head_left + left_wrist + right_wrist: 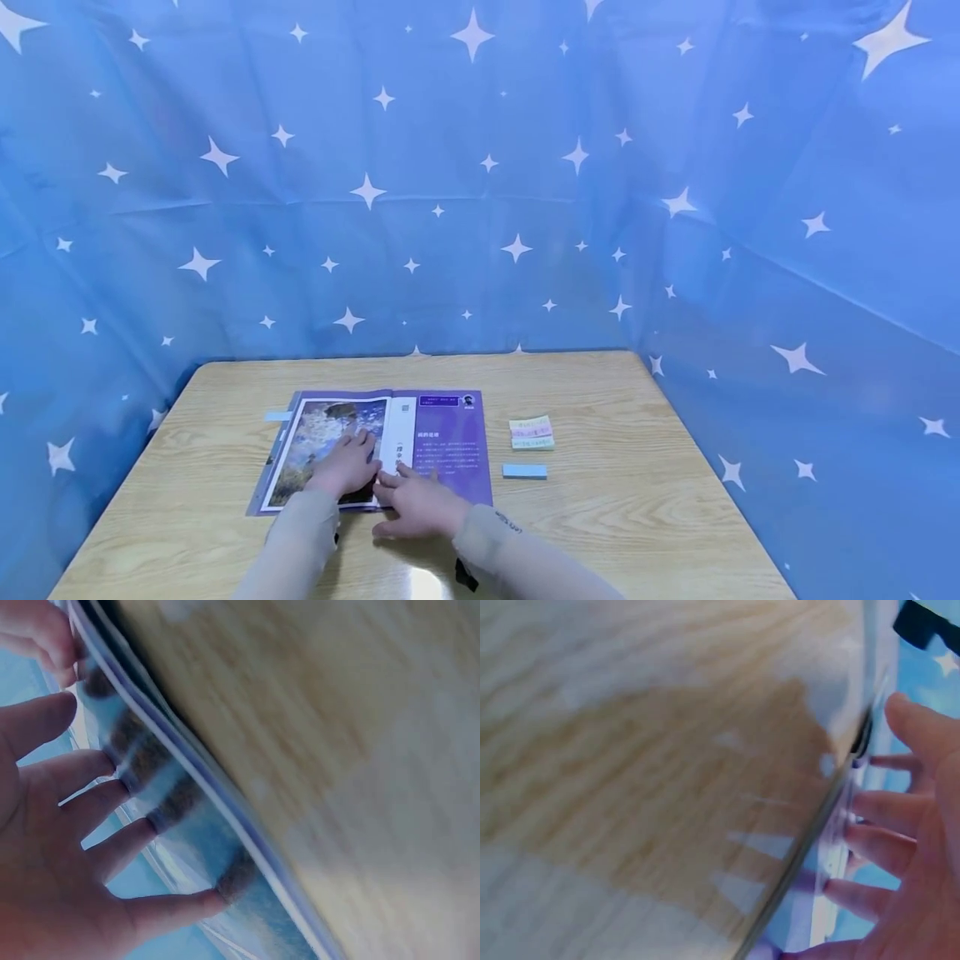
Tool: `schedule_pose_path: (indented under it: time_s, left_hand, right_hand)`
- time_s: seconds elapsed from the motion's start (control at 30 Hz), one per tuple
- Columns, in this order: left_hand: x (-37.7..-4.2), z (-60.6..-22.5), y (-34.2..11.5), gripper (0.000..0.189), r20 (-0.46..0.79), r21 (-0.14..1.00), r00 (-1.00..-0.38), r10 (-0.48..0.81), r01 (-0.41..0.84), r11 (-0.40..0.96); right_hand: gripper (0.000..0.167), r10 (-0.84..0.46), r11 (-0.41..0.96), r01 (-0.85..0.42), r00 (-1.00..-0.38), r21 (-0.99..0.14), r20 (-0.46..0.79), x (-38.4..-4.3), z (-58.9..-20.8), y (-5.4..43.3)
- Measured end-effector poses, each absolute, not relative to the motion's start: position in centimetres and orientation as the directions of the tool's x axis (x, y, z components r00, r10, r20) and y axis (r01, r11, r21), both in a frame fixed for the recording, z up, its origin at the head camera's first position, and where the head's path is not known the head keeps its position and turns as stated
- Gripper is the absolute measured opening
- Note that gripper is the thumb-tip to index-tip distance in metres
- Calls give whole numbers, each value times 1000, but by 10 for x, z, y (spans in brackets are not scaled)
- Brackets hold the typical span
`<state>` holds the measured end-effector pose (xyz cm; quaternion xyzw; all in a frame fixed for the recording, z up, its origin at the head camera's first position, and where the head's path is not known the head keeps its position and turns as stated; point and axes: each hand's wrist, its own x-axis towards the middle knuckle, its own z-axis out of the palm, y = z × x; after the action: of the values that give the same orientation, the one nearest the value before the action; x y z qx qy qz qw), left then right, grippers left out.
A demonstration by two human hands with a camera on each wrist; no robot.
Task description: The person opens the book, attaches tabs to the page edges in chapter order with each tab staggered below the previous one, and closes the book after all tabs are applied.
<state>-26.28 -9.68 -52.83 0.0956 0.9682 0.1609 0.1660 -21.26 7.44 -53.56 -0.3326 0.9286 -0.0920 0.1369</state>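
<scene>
The space is being enclosed at the back and sides by a blue curtain (450, 167) that is being dotted with white stars, and below it a wood-grained counter (615, 517) is being lit so that a bright spot is being reflected near its front edge. On the left half of the counter an open book (393, 425) is being displayed, its left page being filled by a framed painting (315, 437), its right page being divided into a white strip and a purple panel (453, 454) with printed text. The painting is being touched by the fingertips of the left hand (345, 468), whose fingers are being spread wide, with nothing being gripped. The book's lower part, beside the middle fold, is being touched by the right hand (420, 502), whose fingers are also being held apart and nearly straight. Past the book's left edge, a pale blue tab (277, 416) is being left protruding. To the right of the book, a handwritten multicoloured note (531, 433) is being shown just behind a light blue pad (524, 472). Both arms are being covered by pale sleeves (296, 533).
</scene>
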Motion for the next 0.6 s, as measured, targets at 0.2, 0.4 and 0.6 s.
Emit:
schedule_pose_path:
  time_s: [0.2, 0.4, 0.6]
  left_hand:
    - [-260, -534, -99, 60, -291, 352, -933, 213, 103, 930]
    - [-260, -535, -99, 61, -284, 352, -933, 219, 110, 929]
    - [-260, -532, -101, 61, -292, 349, -930, 222, 112, 931]
  right_hand:
    - [62, -687, 724, -638, -699, -262, -198, -215, -530, 83]
    - [54, -706, 704, -661, -690, -260, -158, -225, -528, 103]
    - [49, -654, 744, -613, -750, -265, -100, -242, -529, 139]
